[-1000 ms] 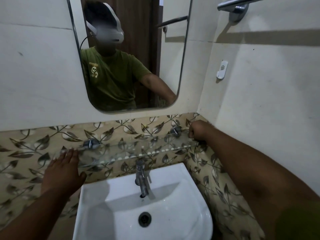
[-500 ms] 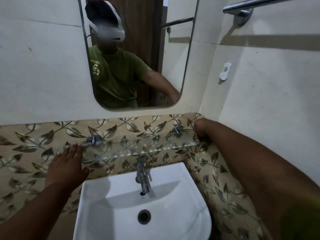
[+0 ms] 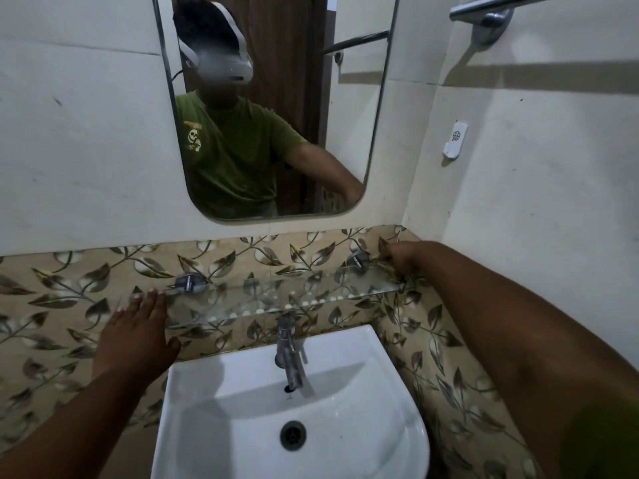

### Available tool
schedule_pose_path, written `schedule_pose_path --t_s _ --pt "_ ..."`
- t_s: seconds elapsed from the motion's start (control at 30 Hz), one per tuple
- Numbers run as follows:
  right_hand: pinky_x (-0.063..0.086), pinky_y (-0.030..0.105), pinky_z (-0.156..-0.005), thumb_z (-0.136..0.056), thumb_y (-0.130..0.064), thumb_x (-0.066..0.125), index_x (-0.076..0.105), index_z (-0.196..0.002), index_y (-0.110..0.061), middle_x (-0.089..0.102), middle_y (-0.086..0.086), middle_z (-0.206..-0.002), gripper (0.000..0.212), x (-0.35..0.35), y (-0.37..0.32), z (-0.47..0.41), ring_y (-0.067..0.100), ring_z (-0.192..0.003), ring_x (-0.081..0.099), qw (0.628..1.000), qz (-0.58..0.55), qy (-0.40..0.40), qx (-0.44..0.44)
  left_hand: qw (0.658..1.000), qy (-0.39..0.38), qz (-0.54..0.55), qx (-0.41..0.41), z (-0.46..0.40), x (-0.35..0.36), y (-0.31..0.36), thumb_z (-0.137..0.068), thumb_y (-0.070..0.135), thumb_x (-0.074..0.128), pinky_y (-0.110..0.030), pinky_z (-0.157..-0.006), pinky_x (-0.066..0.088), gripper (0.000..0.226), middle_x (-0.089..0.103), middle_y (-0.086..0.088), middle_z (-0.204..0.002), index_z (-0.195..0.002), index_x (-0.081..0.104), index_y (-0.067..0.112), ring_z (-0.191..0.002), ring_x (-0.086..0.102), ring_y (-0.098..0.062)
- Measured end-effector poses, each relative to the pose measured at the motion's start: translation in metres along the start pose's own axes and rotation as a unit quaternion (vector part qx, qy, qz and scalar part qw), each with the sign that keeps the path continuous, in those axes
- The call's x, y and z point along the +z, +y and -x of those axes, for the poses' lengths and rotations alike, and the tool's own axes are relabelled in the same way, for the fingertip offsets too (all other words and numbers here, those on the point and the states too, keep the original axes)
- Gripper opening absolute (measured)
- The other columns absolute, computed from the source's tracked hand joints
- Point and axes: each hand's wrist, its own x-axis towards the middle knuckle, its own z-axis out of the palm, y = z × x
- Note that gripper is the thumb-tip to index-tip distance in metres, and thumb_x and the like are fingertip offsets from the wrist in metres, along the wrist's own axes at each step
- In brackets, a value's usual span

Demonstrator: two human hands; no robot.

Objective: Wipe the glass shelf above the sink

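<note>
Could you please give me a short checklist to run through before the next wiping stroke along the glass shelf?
1. Left hand steadying the left end of the glass shelf: ok, it lies flat there with fingers spread.
2. Right hand at the right end: ok, closed at the corner by the side wall.
3. Cloth in the right hand: cannot tell, only a small yellowish bit shows by the fingers.
4. Shelf top free of items along the path: ok, nothing stands on it.
5. Both metal brackets seated: cannot tell from this view.
6. Tap below clear of the stroke: ok, it sits under the shelf.
</note>
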Motion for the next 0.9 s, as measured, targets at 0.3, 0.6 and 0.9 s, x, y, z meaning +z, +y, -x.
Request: schedule_pose_path --t_s 0.3,0.6,0.9 --pt "0.043 0.039 -0.108 -0.088 -0.006 0.065 0.026 -0.161 -0.025 0.032 0.015 -0.163 0.085 -0.005 0.002 -0.002 0.032 -0.141 0.043 0.998 0.035 -0.044 -0.014 1.0 -0.003 -0.007 0.01 0.0 0.0 -0.001 -0.068 0.046 0.072 -0.051 -0.109 0.035 0.098 0.038 -0.015 -0.155 -0.148 0.033 0.006 -0.142 0.036 -0.033" --pt "0.046 0.025 -0.08 -0.08 -0.017 0.078 0.075 -0.12 -0.018 0.071 0.008 -0.122 0.041 0.008 -0.002 -0.001 0.023 -0.098 0.063 0.987 -0.122 0.093 -0.038 1.0 -0.009 -0.006 0.003 -0.001 -0.004 0.0 -0.066 0.045 0.075 -0.051 -0.109 0.035 0.1 0.038 -0.015 -0.155 -0.149 0.033 0.006 -0.142 0.036 -0.033" --pt "0.058 0.038 -0.085 -0.079 -0.014 0.071 0.08 -0.098 -0.017 0.076 0.011 -0.104 0.021 0.02 -0.01 -0.004 0.03 -0.095 0.07 0.973 -0.126 0.191 -0.034 1.0 -0.009 -0.003 0.007 0.0 -0.005 0.001 -0.068 0.043 0.075 -0.052 -0.108 0.036 0.099 0.038 -0.015 -0.155 -0.149 0.032 0.007 -0.142 0.036 -0.033"
